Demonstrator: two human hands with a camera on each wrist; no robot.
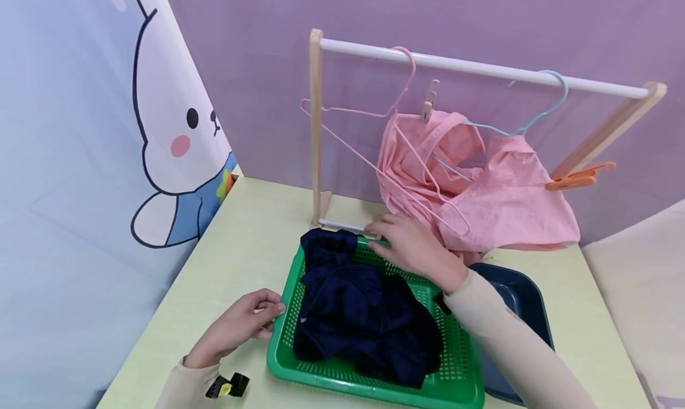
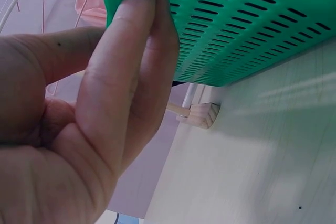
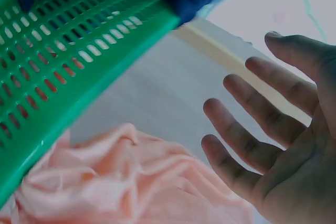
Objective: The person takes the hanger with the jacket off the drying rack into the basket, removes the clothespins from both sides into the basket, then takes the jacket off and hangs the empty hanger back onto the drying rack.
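A green plastic basket [image 1: 342, 384] with slotted walls sits on the table, a crumpled navy garment [image 1: 348, 302] inside it and partly over its back left corner. My left hand [image 1: 241, 323] pinches the basket's left rim between thumb and fingers; the left wrist view shows the fingers [image 2: 118, 72] against the green wall. Over the back rim reaches my right hand [image 1: 412, 248], and in the right wrist view its fingers [image 3: 262, 108] are spread and hold nothing. Just behind that hand hangs a pink garment [image 1: 514, 207].
A small rack with a white rail [image 1: 481, 70] stands at the back. On it hang a pink hanger [image 1: 353, 110] and a turquoise hanger [image 1: 553, 106]. A wooden clothespin [image 1: 430, 101] and an orange clip [image 1: 575, 179] grip the pink garment. Right of the basket is a dark blue basin [image 1: 527, 299].
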